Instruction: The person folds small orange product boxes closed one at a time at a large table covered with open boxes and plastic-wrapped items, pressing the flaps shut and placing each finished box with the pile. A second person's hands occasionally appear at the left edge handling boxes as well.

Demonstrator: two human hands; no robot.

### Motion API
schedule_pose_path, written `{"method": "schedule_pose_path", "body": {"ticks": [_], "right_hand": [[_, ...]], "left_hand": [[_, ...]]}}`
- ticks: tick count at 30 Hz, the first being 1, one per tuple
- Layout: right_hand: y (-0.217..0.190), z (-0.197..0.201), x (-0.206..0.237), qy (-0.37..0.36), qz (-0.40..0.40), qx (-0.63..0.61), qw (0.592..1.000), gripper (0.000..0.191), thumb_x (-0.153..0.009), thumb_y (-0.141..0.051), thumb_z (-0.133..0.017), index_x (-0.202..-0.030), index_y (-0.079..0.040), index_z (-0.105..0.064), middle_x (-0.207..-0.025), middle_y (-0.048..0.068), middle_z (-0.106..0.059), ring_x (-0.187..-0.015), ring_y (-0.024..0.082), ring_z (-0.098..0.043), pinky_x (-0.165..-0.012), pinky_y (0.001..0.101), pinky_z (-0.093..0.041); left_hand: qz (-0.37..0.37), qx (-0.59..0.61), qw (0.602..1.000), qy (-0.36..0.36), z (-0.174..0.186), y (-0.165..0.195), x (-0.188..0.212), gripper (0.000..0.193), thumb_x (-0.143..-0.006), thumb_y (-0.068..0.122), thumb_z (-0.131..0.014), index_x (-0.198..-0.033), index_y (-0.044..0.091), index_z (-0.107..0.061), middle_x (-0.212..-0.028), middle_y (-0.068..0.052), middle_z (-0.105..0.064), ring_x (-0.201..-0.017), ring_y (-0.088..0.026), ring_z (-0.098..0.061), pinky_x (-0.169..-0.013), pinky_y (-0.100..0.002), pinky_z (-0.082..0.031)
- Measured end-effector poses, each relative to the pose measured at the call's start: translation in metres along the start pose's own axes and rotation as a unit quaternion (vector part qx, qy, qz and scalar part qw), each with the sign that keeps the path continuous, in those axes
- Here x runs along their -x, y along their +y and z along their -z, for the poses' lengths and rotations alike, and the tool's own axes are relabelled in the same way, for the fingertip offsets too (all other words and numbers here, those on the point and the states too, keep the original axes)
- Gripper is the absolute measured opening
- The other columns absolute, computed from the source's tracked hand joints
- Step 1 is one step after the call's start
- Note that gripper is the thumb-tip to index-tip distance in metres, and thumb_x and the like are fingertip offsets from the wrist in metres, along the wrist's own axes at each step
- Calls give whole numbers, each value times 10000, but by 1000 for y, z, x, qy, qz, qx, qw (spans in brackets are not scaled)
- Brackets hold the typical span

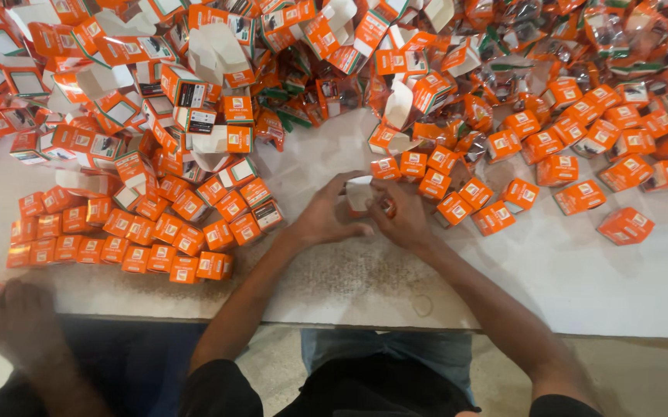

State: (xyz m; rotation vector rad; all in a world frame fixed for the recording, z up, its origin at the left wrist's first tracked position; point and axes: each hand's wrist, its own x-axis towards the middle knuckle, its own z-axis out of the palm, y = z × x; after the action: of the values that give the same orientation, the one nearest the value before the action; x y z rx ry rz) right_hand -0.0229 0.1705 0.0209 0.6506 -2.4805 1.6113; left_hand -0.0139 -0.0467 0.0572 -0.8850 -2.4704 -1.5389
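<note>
Clearly mid-job: left hand [325, 218] and right hand [405, 220] both closed around one small orange-and-white box [360, 194], held just above the white table [581, 270], near its front edge. Left of that box, neat rows of closed boxes [118, 239], seemingly finished. Right of it, scattered closed boxes [550, 181], loose and unsorted. Beyond it, a big heap of open, unfolded cartons [156, 85] and bagged parts [519, 46], likely the larger share left to do. Far left of the box, another person's hand [17, 324] at the table edge.
</note>
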Motion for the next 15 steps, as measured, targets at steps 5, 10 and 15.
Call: {"method": "schedule_pose_path", "body": {"ticks": [5, 10, 15], "right_hand": [[22, 9, -4, -30, -25, -192, 981, 504, -892, -90, -711, -1364, -66, -535, -1237, 73, -622, -1083, 192, -626, -820, 318, -536], [8, 34, -2, -81, -86, -489, 865, 642, -874, 100, -667, -1438, -81, -418, -1311, 95, -609, -1215, 218, -636, -790, 347, -557], [-14, 14, -3, -56, -66, -495, 865, 536, -983, 32, -590, -1439, -135, -363, -1446, 123, -557, -1317, 226, -605, -981, 376, -581]], "left_hand": [[63, -19, 998, 13, -11, -26, 1, 736, -849, 174, -883, -1464, 131, -480, -1335, -144, -664, -1219, -271, -686, -987, -371, -590], [128, 22, 992, -8, -11, -31, 1, 811, -828, 185, -849, -1510, 116, -416, -1263, -132, -701, -1097, -278, -744, -888, -358, -618], [129, -11, 992, -10, -17, -26, 2, 834, -794, 219, -889, -1494, 128, -444, -1178, -149, -727, -1029, -316, -747, -849, -401, -604]]}}
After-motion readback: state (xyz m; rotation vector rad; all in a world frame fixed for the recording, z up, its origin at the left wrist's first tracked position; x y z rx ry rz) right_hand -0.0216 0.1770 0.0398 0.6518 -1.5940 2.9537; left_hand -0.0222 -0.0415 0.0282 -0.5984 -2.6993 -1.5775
